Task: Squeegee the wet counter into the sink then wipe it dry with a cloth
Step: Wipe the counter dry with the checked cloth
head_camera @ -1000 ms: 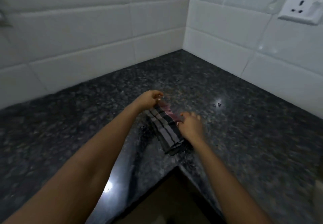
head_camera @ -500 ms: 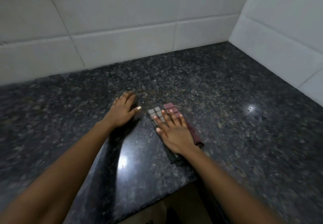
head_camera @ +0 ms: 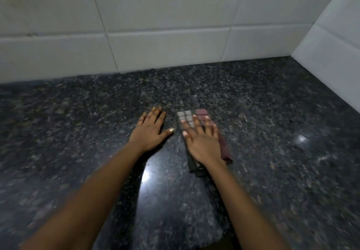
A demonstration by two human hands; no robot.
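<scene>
A folded checked cloth (head_camera: 186, 117) in grey, black and maroon lies flat on the dark speckled granite counter (head_camera: 272, 132). My right hand (head_camera: 202, 140) presses down on it, palm flat and fingers spread, covering its middle. My left hand (head_camera: 151, 129) rests flat on the bare counter just left of the cloth, fingers apart, holding nothing. No squeegee and no sink are in view.
White tiled walls (head_camera: 155, 35) meet in a corner at the back right. The counter's front edge runs along the bottom between my forearms. Light glints off the stone near my left wrist and at the right.
Both hands held the folded cloth a second ago. The left hand let go and lay flat beside it, the right hand flattened onto the cloth. The view turned left and lower.
</scene>
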